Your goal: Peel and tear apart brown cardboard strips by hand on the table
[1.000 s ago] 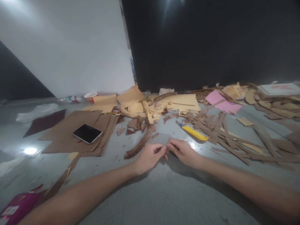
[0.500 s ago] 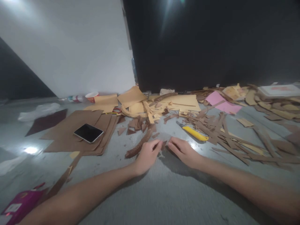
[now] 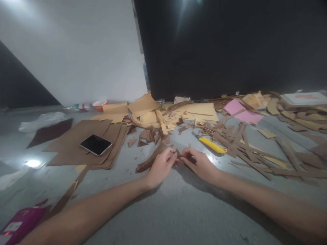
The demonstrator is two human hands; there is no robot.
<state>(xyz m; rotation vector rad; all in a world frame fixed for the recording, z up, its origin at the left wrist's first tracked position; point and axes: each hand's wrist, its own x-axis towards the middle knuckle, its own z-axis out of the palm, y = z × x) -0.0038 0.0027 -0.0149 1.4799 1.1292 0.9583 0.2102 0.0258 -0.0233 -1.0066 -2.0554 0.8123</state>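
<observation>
In the head view, the left hand (image 3: pixel 160 167) and right hand (image 3: pixel 201 165) meet near the centre of the frame, fingertips pinched narrowly on a small brown scrap (image 3: pixel 178 152) between them. A brown coil (image 3: pixel 146 164) lies just beside the left hand. The yellow cutter (image 3: pixel 212 145) lies right of centre, near the right hand. At left, a phone (image 3: pixel 96 144) rests on brown sheets (image 3: pixel 68 153); at upper right of the pile lies pink paper (image 3: pixel 240 110).
</observation>
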